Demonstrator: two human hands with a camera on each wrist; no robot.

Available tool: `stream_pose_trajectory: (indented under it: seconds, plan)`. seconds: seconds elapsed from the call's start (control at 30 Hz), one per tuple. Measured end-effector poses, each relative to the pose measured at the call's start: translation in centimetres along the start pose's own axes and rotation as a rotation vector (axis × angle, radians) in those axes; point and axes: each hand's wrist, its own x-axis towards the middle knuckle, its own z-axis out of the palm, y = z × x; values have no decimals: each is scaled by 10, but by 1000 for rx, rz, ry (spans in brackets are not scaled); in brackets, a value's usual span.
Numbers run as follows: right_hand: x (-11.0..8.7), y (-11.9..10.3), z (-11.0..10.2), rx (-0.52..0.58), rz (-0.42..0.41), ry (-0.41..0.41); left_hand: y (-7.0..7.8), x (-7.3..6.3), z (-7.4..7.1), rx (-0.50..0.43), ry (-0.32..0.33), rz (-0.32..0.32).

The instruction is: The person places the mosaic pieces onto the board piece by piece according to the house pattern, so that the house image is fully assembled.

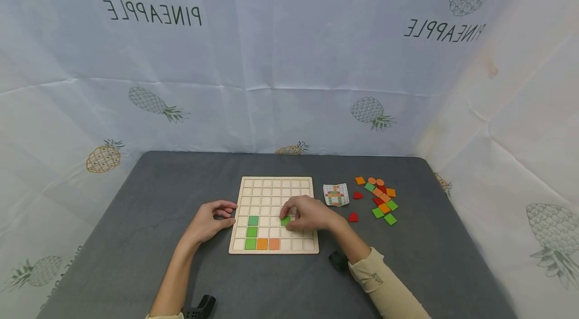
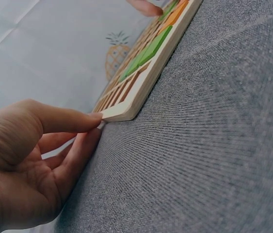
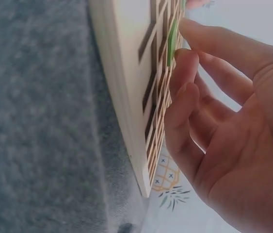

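A wooden grid board (image 1: 277,191) lies on the grey table. My left hand (image 1: 209,221) pinches its left edge; in the left wrist view the thumb (image 2: 71,119) lies on the rim. Over the board's right half, my right hand (image 1: 312,213) holds a green square tile (image 1: 285,220) between thumb and fingers, at a grid cell. The right wrist view shows this green tile edge-on by the fingertips. Three green tiles (image 1: 251,232) form a column at the board's left, with an orange tile (image 1: 262,244) and a salmon tile (image 1: 274,244) along the bottom row.
A small printed pattern card (image 1: 335,195) lies right of the board. Beyond it is a loose pile of green, orange and red pieces (image 1: 383,198), with red pieces (image 1: 353,217) nearer the right forearm. A pineapple-print cloth (image 1: 271,58) hangs behind the table.
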Motion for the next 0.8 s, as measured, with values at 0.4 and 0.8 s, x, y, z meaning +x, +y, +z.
stream_pose_trajectory:
  seconds: [0.4, 0.8]
  plan:
    - [-18, 0, -12, 70, 50, 24, -1, 1, 0, 2, 1, -18]
    - [-50, 13, -48, 70, 105, 139, -4, 3, 0, 7, 7, -18]
